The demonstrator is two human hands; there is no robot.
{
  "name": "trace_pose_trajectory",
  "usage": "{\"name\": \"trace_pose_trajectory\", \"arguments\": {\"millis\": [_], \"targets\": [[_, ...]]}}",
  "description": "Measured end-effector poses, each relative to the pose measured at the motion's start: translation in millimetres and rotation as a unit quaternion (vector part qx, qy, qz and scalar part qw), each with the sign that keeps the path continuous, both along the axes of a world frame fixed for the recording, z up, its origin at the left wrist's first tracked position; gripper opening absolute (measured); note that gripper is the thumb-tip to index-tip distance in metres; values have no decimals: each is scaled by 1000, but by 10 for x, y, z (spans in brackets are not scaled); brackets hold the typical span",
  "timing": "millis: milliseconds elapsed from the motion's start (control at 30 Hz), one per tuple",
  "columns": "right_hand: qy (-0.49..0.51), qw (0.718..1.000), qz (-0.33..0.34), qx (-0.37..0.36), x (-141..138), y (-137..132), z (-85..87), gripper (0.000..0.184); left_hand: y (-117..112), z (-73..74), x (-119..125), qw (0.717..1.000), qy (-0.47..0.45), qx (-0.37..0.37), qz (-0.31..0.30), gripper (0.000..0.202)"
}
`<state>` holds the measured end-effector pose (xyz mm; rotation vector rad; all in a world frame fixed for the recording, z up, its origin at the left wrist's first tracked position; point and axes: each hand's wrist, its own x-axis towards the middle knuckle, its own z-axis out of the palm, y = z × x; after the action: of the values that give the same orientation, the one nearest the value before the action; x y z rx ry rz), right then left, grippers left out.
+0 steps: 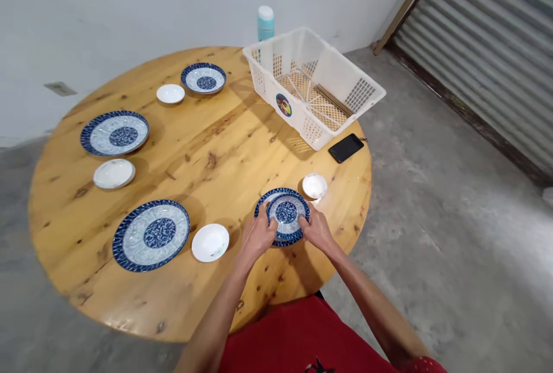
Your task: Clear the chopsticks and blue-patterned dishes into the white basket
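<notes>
Between my hands is a small blue-and-white plate (pixel 287 211), held above or on a larger blue-rimmed plate (pixel 281 242) near the table's front edge. My left hand (pixel 260 232) grips the small plate's left rim, thumb on top. On the opposite rim my right hand (pixel 317 228) pinches it the same way. The fingers beneath are hidden, and I cannot tell whether the two plates touch. Just beyond my right hand stands a small white bowl (pixel 314 186). Left of my left hand lies a white dish (pixel 210 242), beside a big blue-and-white plate (pixel 151 235).
More blue-rimmed plates (pixel 114 133) and white dishes (pixel 114 173) line the round wooden table's (pixel 207 171) left and far sides. At the back right stands a white plastic basket (pixel 298 116) holding sticks and a wire rack. Nearby are a phone (pixel 346 147) and a turquoise bottle (pixel 265 24).
</notes>
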<state>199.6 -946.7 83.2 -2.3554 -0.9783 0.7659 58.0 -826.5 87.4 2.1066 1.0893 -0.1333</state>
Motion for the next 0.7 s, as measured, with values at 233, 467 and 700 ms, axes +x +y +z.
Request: {"name": "trace_pose_trajectory", "arguments": {"millis": [233, 467, 700], "targets": [[-13, 992, 63, -111, 109, 70, 52, 55, -24, -57, 58, 998, 66, 13, -5, 59], [-49, 982, 102, -149, 149, 110, 36, 56, -2, -94, 67, 995, 89, 33, -18, 59], [-52, 982, 103, -150, 144, 104, -1, 59, -11, -79, 60, 994, 94, 48, -28, 59]]}}
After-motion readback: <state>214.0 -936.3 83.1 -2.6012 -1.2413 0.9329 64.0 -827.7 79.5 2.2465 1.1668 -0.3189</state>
